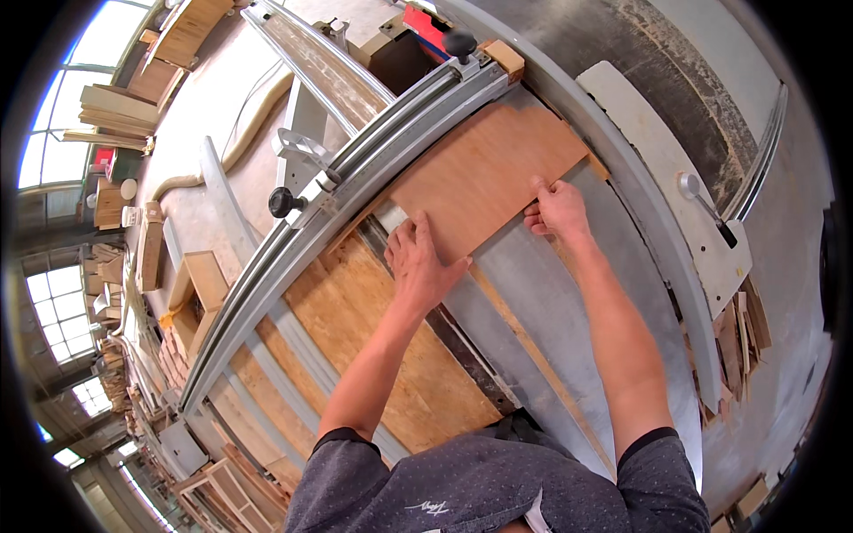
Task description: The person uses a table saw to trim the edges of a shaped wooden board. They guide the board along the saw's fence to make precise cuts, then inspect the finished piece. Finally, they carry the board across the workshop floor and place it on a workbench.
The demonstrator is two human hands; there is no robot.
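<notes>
A reddish-brown rectangular wooden panel (489,169) lies flat on a sliding table saw, along a metal fence (373,169). My left hand (418,262) rests at the panel's near left corner, fingers spread, with the thumb along the near edge. Farther right, my right hand (562,211) grips the near edge, its thumb on top and the other fingers curled at the edge. Under the panel and my arms runs the grey metal tabletop (569,311), with a dark slot to the left of it.
A flip stop with a black knob (286,202) sits on the fence, and another black knob (459,43) stands near its far end. To the right is a pale cover with a lever (711,209). Wood offcuts (737,346) lean beyond the table; stacked boards (115,115) stand left.
</notes>
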